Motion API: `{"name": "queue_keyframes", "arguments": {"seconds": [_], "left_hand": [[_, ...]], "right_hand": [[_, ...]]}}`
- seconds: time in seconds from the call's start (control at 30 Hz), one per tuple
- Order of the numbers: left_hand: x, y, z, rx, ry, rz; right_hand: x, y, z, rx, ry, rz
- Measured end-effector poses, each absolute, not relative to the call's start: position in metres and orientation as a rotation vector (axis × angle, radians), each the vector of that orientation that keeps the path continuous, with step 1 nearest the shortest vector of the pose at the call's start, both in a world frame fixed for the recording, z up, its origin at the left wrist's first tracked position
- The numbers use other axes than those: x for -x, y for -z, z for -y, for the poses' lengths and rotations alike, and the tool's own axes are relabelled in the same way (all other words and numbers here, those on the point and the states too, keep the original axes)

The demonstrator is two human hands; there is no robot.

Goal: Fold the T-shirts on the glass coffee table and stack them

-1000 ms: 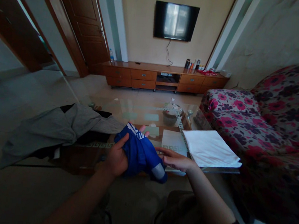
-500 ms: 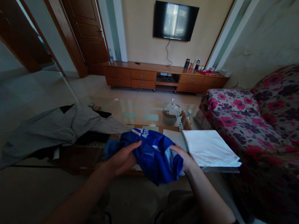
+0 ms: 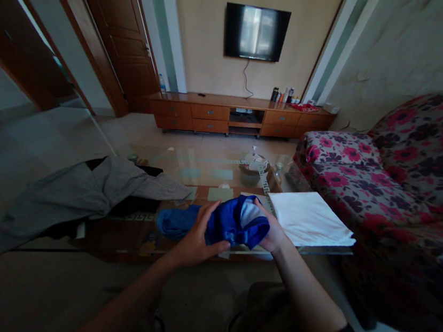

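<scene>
A shiny blue garment (image 3: 234, 222), bunched into a bundle, is held between my two hands above the near edge of the glass table. My left hand (image 3: 200, 241) grips its left side, thumb toward me and fingers over the far side. On the right end, near a pale lining, my right hand (image 3: 272, 231) is closed, its fingers partly hidden by the cloth. A duller blue cloth (image 3: 176, 222) lies just left of the bundle. Right of my right hand is a folded white cloth (image 3: 312, 219). Farther left, a grey garment (image 3: 77, 188) with black parts lies spread out.
The glass coffee table (image 3: 158, 155) has a patterned border. A bin (image 3: 250, 176) with crumpled paper shows near its far right part. A flowered sofa (image 3: 364, 183) stands at the right. Along the back wall runs a wooden cabinet (image 3: 212, 112) below a television (image 3: 256, 33).
The blue garment has been gathered into a smaller, rolled bundle, and its white lettering no longer shows. My left hand has moved right and up along it. More of the duller blue cloth shows.
</scene>
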State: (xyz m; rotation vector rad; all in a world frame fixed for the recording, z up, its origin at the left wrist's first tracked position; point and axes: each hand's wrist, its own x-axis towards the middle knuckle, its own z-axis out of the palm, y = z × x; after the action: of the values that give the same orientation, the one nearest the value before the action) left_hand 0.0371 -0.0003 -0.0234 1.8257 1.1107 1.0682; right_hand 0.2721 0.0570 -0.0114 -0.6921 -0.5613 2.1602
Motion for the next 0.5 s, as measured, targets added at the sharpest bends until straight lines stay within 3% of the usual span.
{"name": "queue_keyframes", "arguments": {"seconds": [0.1,0.5], "left_hand": [[-0.04,0.019,0.002,-1.87,-1.091,-1.112],[-0.028,0.036,-0.018,-1.082,-1.286,-1.415]], "right_hand": [[-0.267,0.012,-0.053,0.717,-2.21,0.603],[-0.271,0.013,-0.045,0.713,-2.086,1.025]]}}
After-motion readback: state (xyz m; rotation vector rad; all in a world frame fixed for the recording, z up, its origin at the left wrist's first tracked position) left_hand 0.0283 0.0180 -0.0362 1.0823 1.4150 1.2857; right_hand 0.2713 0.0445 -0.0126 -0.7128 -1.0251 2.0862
